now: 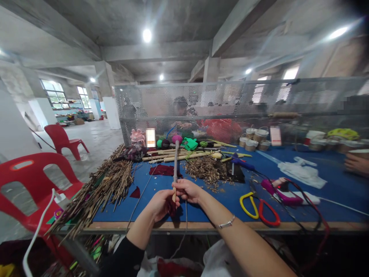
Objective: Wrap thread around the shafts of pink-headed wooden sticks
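Observation:
Both hands are closed on one thin wooden stick [175, 165] that points away from me over the blue tabletop. Around its near end are the fingers of my left hand [160, 204], and a piece of dark red cloth [172, 208] hangs by them. Just above, my right hand [187, 190] pinches the stick. A grey cord [186, 215] runs down below the hands over the table edge. Beyond them lie a larger dark red cloth [162, 169] and a heap of wood chips [206, 169]; a small red scrap [135, 192] is to the left.
A bundle of twigs [111, 181] covers the table's left end. Scissors with yellow and red handles [269, 212], a purple glue gun [284, 196] and a blue one [240, 161] lie right, with cables. Behind stands a perforated metal screen [161, 100]. Another person's hand [357, 163] is far right.

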`<state>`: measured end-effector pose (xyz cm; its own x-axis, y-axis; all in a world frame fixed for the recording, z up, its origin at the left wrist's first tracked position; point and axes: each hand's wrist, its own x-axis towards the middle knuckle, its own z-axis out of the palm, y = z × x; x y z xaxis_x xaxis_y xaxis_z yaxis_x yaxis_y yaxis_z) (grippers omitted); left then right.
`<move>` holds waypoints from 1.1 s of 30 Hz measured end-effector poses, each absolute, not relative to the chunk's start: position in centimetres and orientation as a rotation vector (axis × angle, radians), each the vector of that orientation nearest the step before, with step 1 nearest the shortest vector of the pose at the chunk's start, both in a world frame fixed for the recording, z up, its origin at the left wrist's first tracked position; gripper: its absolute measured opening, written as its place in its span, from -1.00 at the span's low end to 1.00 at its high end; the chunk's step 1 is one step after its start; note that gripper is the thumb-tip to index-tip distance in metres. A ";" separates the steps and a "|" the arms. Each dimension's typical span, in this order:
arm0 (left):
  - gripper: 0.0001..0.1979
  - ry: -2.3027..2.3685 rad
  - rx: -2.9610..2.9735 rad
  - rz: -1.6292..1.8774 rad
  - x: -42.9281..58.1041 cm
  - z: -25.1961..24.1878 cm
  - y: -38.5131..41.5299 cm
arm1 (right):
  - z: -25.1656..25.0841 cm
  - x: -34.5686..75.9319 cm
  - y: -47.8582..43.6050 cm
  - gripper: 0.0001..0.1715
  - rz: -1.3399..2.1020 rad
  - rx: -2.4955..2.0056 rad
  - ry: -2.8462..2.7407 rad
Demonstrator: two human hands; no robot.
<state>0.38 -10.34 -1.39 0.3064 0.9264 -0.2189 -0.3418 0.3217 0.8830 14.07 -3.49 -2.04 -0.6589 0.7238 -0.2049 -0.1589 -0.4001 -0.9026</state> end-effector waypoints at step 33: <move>-0.63 1.092 1.113 1.005 -0.2 -1.2 -10.1 | -2.1 14.0 -3.7 -0.69 2.070 -0.756 -1.333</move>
<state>-0.23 -10.14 -1.20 0.1809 0.9722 -0.1487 -0.0678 0.1632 0.9843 13.97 -3.68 -2.12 -0.6850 0.7113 -0.1577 -0.1510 -0.3503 -0.9244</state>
